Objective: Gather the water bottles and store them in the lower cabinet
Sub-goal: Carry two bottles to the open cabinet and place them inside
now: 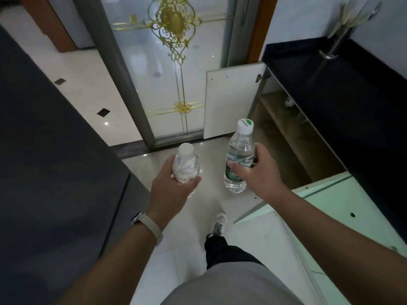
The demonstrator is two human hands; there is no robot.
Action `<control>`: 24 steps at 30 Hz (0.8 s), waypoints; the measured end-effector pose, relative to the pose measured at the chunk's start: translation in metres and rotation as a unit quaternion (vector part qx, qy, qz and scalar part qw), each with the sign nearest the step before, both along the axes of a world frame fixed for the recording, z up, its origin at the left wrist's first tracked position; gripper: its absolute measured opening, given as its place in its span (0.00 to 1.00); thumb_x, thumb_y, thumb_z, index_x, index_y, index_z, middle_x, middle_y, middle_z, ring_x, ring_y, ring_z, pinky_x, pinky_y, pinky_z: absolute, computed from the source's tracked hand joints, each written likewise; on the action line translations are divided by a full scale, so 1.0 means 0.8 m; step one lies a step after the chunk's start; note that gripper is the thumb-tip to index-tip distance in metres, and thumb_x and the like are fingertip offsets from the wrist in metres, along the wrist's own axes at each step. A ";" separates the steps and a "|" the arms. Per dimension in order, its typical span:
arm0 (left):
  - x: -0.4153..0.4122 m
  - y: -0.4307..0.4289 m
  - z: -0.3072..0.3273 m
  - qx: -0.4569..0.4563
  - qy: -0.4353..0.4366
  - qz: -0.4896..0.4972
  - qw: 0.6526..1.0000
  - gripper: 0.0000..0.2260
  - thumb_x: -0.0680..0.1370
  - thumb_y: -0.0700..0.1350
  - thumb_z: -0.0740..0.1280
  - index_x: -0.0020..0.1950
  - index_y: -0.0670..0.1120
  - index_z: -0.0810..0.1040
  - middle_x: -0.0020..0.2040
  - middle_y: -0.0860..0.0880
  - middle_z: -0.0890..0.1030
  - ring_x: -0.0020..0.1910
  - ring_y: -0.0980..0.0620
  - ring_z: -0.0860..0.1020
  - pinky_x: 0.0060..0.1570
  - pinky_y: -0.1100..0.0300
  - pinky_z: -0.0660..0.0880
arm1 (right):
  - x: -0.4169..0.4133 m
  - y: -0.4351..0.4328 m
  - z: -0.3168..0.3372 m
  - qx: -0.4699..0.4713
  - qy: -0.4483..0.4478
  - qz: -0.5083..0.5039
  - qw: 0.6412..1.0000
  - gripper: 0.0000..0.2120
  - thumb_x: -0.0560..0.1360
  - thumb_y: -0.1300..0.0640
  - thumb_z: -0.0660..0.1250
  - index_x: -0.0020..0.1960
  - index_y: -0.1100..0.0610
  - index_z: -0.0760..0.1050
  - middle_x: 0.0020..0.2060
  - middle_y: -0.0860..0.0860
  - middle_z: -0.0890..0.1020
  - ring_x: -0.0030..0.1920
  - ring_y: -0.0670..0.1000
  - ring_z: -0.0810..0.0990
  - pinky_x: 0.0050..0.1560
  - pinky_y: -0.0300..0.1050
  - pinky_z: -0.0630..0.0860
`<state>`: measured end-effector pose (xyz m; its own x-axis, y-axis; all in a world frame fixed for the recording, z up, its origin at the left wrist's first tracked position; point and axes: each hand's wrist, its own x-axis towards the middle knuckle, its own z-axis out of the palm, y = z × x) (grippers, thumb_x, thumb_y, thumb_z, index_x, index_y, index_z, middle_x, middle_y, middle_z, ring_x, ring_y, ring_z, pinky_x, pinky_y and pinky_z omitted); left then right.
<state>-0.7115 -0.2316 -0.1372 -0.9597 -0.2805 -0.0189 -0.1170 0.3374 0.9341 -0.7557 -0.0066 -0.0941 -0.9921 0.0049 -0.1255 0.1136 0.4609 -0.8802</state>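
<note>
Pale floor tiles [167, 238] are spreading out below me, and I'm looking down at both hands, held apart, each one loaded. My left hand [174, 186] is wrapping round a red-labelled water bottle [186, 166], white cap up. My right hand [257, 170] is gripping a green-labelled water bottle [239, 155] about its middle, cap up too and tipping a little away from me. Both bottles are standing near upright, just beside each other but not touching.

What matters here: the lower cabinet [286, 155] is lying open to the right of the right hand and slightly beyond it, under the black countertop [330, 84]. One cabinet door [231, 102] is swinging out beyond the hands, the other door [330, 199] nearer me, beneath my right forearm. So the right hand is sitting nearer the opening, and I'm judging it should be going in first, the left crossing after. Something small and green-white is sitting deep inside; I can't tell whether it's another bottle.
</note>
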 end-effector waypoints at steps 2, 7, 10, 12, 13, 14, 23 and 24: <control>-0.040 0.006 -0.001 -0.003 -0.015 0.000 1.000 0.27 0.68 0.46 0.82 0.58 0.68 0.75 0.51 0.62 0.83 0.51 0.61 0.82 0.55 0.53 0.81 | -0.044 0.001 -0.012 -0.024 -0.003 -0.010 1.000 0.21 0.68 0.52 0.78 0.54 0.41 0.71 0.47 0.39 0.80 0.47 0.41 0.80 0.46 0.37 0.76; -0.150 0.018 0.019 -0.057 -0.042 -0.040 0.997 0.30 0.69 0.48 0.81 0.66 0.61 0.74 0.56 0.63 0.81 0.54 0.64 0.80 0.60 0.52 0.80 | -0.156 0.014 -0.019 -0.057 -0.006 -0.022 0.998 0.25 0.68 0.49 0.78 0.59 0.42 0.70 0.49 0.39 0.80 0.47 0.41 0.80 0.48 0.41 0.78; -0.213 0.030 0.033 -0.106 -0.052 -0.084 0.989 0.35 0.69 0.49 0.81 0.73 0.56 0.71 0.60 0.57 0.80 0.58 0.55 0.81 0.61 0.50 0.80 | -0.206 0.033 -0.016 -0.082 0.015 -0.053 0.995 0.25 0.66 0.48 0.78 0.58 0.44 0.71 0.49 0.41 0.81 0.47 0.42 0.81 0.50 0.48 0.81; -0.251 0.045 0.044 -0.140 -0.044 -0.118 0.982 0.38 0.69 0.49 0.81 0.76 0.51 0.68 0.62 0.55 0.78 0.59 0.53 0.79 0.61 0.55 0.79 | -0.232 0.047 -0.013 -0.096 0.027 -0.077 0.992 0.25 0.65 0.45 0.77 0.58 0.45 0.72 0.48 0.42 0.81 0.47 0.43 0.82 0.50 0.51 0.82; -0.268 0.054 0.048 -0.146 -0.037 -0.130 0.980 0.38 0.70 0.47 0.81 0.77 0.49 0.68 0.61 0.55 0.77 0.59 0.53 0.79 0.60 0.59 0.77 | -0.243 0.055 -0.011 -0.104 0.032 -0.085 0.990 0.25 0.64 0.44 0.77 0.58 0.45 0.72 0.48 0.43 0.82 0.48 0.43 0.82 0.51 0.52 0.82; -0.283 0.062 0.051 -0.141 -0.032 -0.139 0.980 0.37 0.70 0.46 0.81 0.76 0.48 0.68 0.60 0.55 0.77 0.58 0.54 0.79 0.58 0.61 0.76 | -0.251 0.063 -0.010 -0.111 0.035 -0.093 0.989 0.24 0.64 0.44 0.77 0.57 0.44 0.72 0.48 0.43 0.82 0.48 0.43 0.82 0.50 0.51 0.81; -0.396 0.126 0.053 -0.076 -0.015 -0.211 0.974 0.30 0.69 0.44 0.81 0.70 0.50 0.76 0.54 0.57 0.83 0.50 0.64 0.82 0.51 0.66 0.81 | -0.289 0.115 -0.007 -0.067 0.008 -0.226 0.972 0.26 0.66 0.49 0.78 0.60 0.41 0.71 0.45 0.35 0.78 0.44 0.34 0.78 0.50 0.40 0.75; -0.407 0.128 0.053 -0.074 -0.010 -0.222 0.972 0.30 0.69 0.44 0.81 0.70 0.50 0.76 0.54 0.58 0.83 0.50 0.65 0.81 0.48 0.69 0.79 | -0.295 0.117 -0.009 -0.060 0.003 -0.239 0.969 0.27 0.66 0.49 0.78 0.61 0.42 0.71 0.44 0.35 0.78 0.43 0.35 0.77 0.51 0.41 0.74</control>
